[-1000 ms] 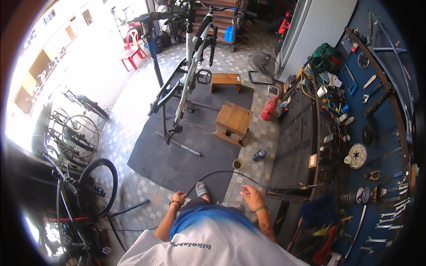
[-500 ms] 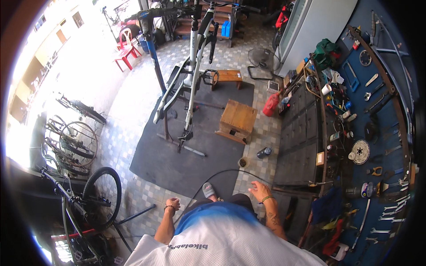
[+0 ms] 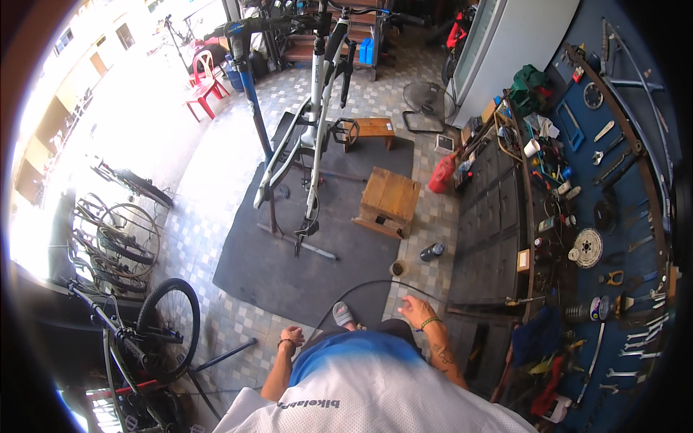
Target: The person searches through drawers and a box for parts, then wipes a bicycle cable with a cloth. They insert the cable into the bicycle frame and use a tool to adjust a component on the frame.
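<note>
My left hand [image 3: 292,335] hangs beside my left hip, its fingers loosely curled with nothing seen in them. Out to the right, my right hand [image 3: 416,311] is held in the air with fingers apart, holding nothing. Ahead, a white and black bicycle frame [image 3: 315,133] hangs from a blue repair stand [image 3: 249,94], with a pedal [image 3: 345,130] and crank still on it. A black cable or hose [image 3: 361,280] curves over the floor just beyond my hands. Neither hand touches anything.
A wooden box stool [image 3: 390,198] stands on the dark mat [image 3: 249,267], with a low wooden bench [image 3: 369,128] behind. A dark bottle [image 3: 432,252] and small pot [image 3: 396,268] stand right. Dark drawers [image 3: 491,216] and a blue tool wall [image 3: 577,166] line the right; a bicycle wheel [image 3: 167,328] is left.
The view shifts slightly, and the bicycle frame and stool sit a little lower in it. My left hand has moved slightly right; both hands stay low and away from things.
</note>
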The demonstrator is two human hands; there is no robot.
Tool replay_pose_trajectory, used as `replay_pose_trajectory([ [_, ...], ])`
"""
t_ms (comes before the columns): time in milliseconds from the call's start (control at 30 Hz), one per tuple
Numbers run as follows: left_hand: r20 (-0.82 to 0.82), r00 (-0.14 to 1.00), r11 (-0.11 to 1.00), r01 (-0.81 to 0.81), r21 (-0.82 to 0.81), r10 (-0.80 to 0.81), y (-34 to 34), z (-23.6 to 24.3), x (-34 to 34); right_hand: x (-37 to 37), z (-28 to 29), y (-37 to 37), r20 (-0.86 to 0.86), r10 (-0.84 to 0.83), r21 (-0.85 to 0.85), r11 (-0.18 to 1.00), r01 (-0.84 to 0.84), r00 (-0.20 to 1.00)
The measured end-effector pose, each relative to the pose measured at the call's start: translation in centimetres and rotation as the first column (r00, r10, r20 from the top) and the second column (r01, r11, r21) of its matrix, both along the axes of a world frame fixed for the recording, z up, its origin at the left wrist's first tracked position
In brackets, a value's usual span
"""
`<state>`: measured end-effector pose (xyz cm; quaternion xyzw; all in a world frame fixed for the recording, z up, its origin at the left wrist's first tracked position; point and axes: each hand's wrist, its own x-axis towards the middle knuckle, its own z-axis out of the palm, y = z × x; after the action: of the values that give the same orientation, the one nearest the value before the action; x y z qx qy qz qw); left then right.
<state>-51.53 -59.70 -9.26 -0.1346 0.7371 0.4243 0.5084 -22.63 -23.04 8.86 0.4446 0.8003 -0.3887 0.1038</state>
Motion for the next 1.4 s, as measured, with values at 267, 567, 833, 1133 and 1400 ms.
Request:
replay_pose_trajectory([
  [267,0.085,0.995,0.998,-0.058,0.031,0.055,-1.3,-1.1,-0.3,3.2,-4.2,-1.5,0.161,-0.038,-0.183,0.981,0.067,0.986],
  [567,0.214,0.973,0.977,-0.125,0.175,0.086,-2.6,-4.3,-1.5,15.2,-15.8,-2.9,0.355,-0.216,-0.398,0.846,0.356,0.91],
  [833,-0.004,0.998,0.998,-0.057,-0.04,0.057,-0.8,-1.3,-0.6,18.6,-17.0,-4.7,0.42,-0.347,-0.308,0.814,0.492,0.838],
  [1133,-0.015,1.0,0.999,0.022,-0.035,-0.023,-1.2,-1.2,-1.0,13.2,-16.5,-4.8,0.158,-0.398,-0.333,0.84,0.429,0.904],
  [1400,0.003,0.995,0.995,-0.1,-0.031,0.1,-1.0,-0.3,-0.6,13.4,-16.5,-3.4,0.169,-0.467,-0.397,0.774,0.494,0.868],
])
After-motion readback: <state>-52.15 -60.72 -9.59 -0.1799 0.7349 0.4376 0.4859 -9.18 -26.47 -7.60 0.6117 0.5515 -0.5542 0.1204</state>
